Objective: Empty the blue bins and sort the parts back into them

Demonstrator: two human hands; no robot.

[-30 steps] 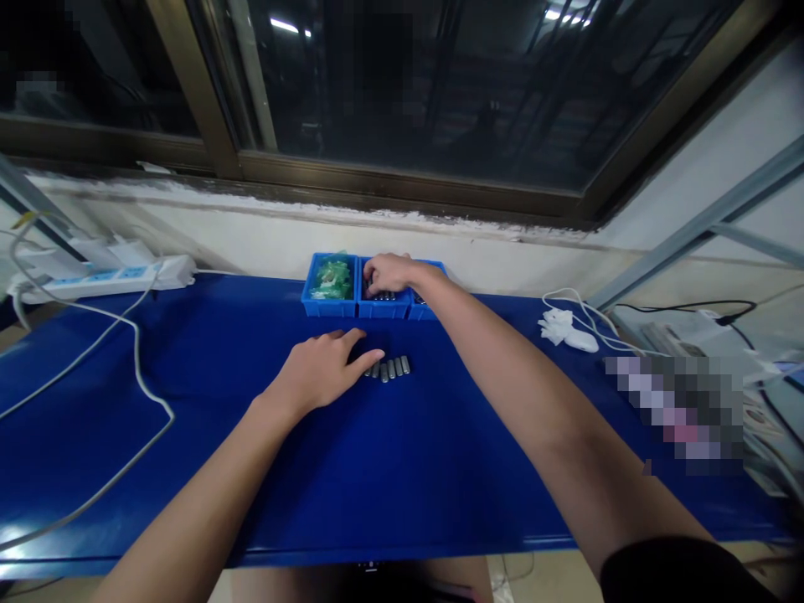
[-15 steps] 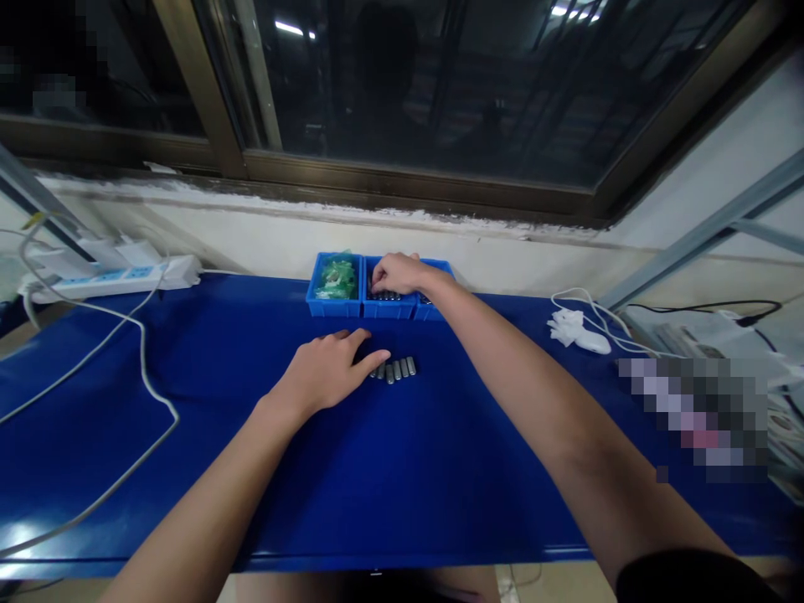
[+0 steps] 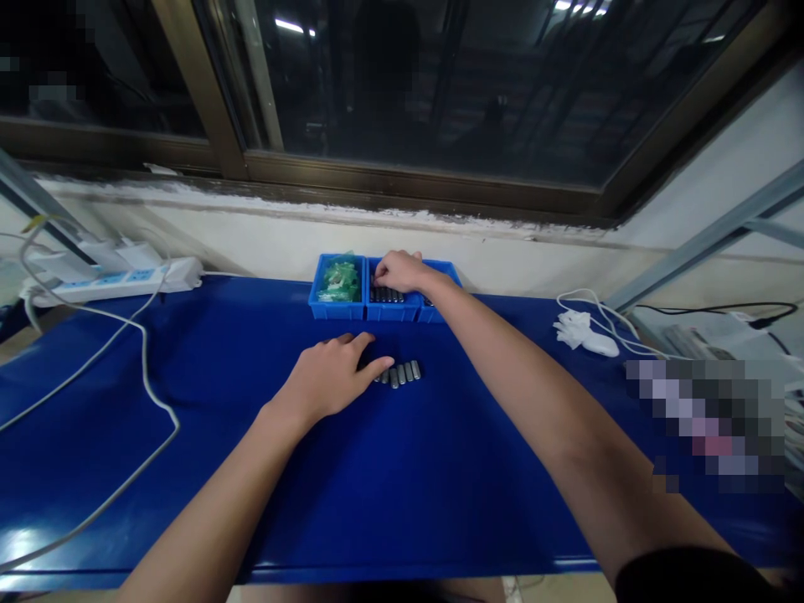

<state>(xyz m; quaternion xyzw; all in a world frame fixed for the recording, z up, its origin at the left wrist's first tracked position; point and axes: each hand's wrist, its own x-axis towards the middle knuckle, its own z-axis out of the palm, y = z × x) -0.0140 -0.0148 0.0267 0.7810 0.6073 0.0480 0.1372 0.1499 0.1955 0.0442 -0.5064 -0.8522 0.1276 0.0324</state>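
Observation:
Several small grey metallic cylinders [image 3: 402, 373] lie side by side in a row on the blue table. My left hand [image 3: 330, 373] rests at the left end of that row, its thumb and fingers spread and partly hiding the nearest cylinders. Over the middle blue bin [image 3: 393, 311], my right hand [image 3: 400, 272] reaches down with its fingertips pinched together. Similar dark cylinders [image 3: 387, 295] lie in that bin, below my fingers. What the pinch holds, if anything, is too small and hidden to make out.
The left blue bin [image 3: 337, 311] holds crumpled green plastic. A right bin [image 3: 447, 270] is partly covered by my right forearm. A white power strip [image 3: 126, 285] with cables lies at the left. A white device [image 3: 596, 342] with a cord lies at the right, beside a blurred area.
The view has shifted slightly, moving the bins and cylinders a little to the right. My right hand stays over the middle bin, and my left hand stays beside the row.

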